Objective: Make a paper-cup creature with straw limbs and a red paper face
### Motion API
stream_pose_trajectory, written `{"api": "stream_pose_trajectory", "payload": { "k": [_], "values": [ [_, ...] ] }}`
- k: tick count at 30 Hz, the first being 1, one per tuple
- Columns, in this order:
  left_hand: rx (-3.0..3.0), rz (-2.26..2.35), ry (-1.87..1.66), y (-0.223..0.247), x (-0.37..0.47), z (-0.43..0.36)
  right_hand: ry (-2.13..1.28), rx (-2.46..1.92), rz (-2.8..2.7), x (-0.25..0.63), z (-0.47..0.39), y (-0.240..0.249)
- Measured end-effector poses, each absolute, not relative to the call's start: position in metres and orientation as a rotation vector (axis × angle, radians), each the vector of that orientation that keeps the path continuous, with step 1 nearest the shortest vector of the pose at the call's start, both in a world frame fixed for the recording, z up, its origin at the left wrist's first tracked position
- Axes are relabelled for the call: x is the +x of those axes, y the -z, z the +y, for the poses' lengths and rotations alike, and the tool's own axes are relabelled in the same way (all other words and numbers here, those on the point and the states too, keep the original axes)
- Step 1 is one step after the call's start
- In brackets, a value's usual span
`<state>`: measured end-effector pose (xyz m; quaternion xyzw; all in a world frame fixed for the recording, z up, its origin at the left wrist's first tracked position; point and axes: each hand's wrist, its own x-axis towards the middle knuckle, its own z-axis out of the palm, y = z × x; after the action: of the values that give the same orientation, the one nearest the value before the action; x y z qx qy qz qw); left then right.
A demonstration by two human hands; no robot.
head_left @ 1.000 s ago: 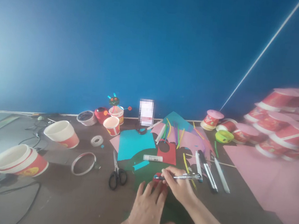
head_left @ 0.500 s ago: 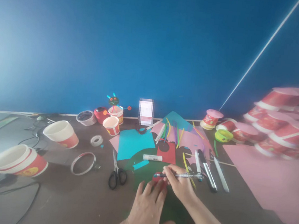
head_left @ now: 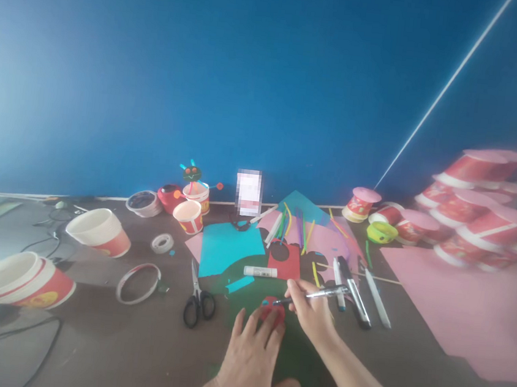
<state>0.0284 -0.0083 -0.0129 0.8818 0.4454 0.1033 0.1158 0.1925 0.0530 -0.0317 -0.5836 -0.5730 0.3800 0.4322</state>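
Note:
A small red paper piece (head_left: 273, 306) with blue spots lies on dark green paper (head_left: 240, 305). My left hand (head_left: 254, 356) rests flat with its fingers apart, its fingertips on the lower part of the red piece. In my right hand (head_left: 308, 309) is a pen (head_left: 327, 291), its tip at one of the blue spots. Just above them are a white glue stick (head_left: 260, 272) and a strip of blue paper (head_left: 240, 286). Part of the red piece is hidden under my left fingers.
Scissors (head_left: 200, 301), a tape roll (head_left: 162, 244) and paper cups (head_left: 100, 232) are on the left. Markers (head_left: 354, 293), pink paper (head_left: 463, 307) and stacked red cups (head_left: 478, 216) stand or lie to the right. Colored strips (head_left: 305, 229) and blue paper (head_left: 229, 249) lie further back.
The pen tip has moved from the left part of the red piece to its right part, and the pen is more tilted. More blue spots now show. The whole view has shifted slightly.

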Motion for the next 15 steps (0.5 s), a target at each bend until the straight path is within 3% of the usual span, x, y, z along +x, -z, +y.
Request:
{"api": "stream_pose_trajectory", "payload": {
  "k": [15],
  "values": [
    [2.589, 1.333, -0.297, 0.0101, 0.0305, -0.0064, -0.750, -1.347, -1.409, 0.1977, 0.0567, 0.0254]
  ]
}}
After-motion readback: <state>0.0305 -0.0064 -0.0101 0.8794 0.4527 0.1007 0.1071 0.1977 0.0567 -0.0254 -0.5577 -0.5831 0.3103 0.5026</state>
